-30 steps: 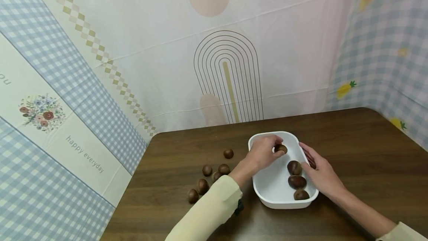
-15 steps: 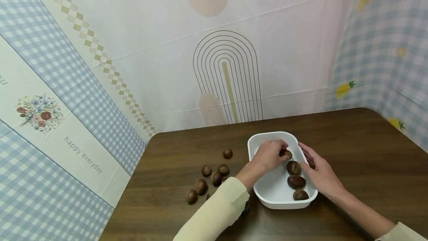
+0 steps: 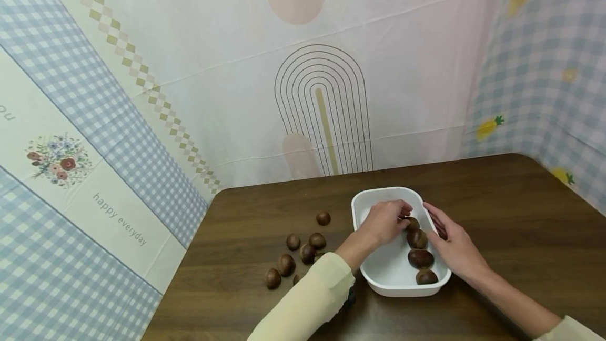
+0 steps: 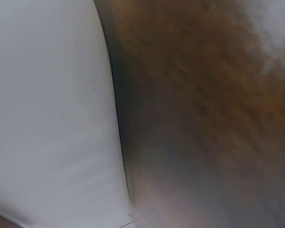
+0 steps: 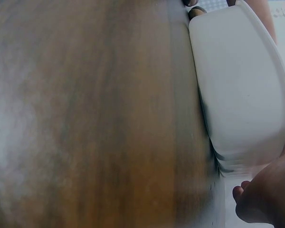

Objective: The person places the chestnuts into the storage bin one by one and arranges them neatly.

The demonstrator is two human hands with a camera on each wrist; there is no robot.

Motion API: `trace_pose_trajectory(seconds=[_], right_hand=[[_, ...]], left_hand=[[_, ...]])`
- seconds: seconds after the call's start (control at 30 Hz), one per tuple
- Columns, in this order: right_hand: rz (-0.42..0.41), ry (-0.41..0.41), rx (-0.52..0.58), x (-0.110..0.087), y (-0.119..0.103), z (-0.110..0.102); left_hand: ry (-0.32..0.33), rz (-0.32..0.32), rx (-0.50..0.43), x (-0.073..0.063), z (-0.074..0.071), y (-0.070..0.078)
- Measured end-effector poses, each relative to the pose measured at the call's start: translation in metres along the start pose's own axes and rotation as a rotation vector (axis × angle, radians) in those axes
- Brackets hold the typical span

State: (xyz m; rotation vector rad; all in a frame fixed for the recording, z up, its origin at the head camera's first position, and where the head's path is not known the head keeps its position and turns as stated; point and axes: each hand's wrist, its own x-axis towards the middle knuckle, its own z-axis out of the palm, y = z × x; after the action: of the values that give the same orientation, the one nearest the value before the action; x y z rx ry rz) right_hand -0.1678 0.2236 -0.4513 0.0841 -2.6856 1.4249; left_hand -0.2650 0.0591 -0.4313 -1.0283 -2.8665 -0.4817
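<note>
The white tub (image 5: 242, 85) stands on the brown table (image 5: 109, 114), fingers (image 5: 238, 192) near its lower end.

The person (image 3: 513, 296) is wearing a pale cream left sleeve (image 3: 305, 299) with a loose cuff (image 3: 340, 268), a small dark object (image 3: 350, 297) peeking out below it, and a matching right sleeve (image 3: 563, 331). The left hand (image 3: 385, 221) and right hand (image 3: 455, 246) are showing bare.
</note>
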Motion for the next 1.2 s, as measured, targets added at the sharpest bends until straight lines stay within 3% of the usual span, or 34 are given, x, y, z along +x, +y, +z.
trace_pose_trajectory(seconds=[0.4, 0.6, 0.73, 0.97, 1.2], right_hand=[[-0.005, -0.004, -0.001, 0.001, 0.0, 0.001], [-0.004, -0.011, 0.01, 0.002, 0.0, 0.0], [0.005, -0.014, 0.011, 0.002, -0.001, 0.0], [-0.002, -0.012, 0.012, 0.003, 0.0, -0.002], [0.002, -0.022, 0.022, 0.004, 0.002, -0.003]], left_hand=[[-0.021, 0.018, -0.026, -0.002, -0.003, -0.002], [0.011, 0.049, -0.018, -0.002, -0.014, -0.009], [0.035, 0.056, -0.063, -0.005, -0.027, -0.022], [0.101, 0.004, -0.208, -0.014, -0.049, -0.052], [0.159, -0.02, -0.268, -0.027, -0.066, -0.082]])
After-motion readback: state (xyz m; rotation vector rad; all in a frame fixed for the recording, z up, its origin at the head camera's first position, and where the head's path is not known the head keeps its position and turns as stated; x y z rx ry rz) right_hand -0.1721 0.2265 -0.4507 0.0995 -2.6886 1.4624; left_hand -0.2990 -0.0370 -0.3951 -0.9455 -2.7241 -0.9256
